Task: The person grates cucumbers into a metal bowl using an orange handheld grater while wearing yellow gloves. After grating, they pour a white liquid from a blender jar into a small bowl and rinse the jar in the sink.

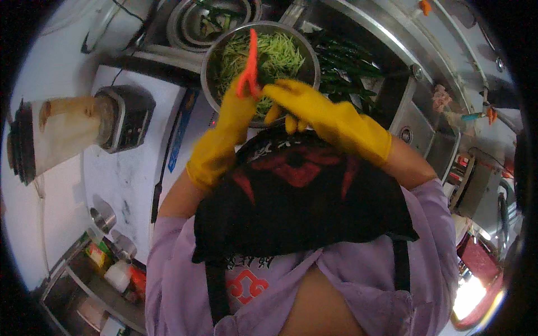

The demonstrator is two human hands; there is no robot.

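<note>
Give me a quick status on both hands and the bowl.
Left hand gripping orange peeler. Right hand over steel bowl of green shreds, fingers curled, contents unclear. Blender off left, nothing blocking.

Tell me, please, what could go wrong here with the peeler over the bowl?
The left hand holds the orange peeler close to the right hand, so the glove could get nicked. The work sits over the near rim of the metal bowl, so shreds may drop onto the counter.
</note>
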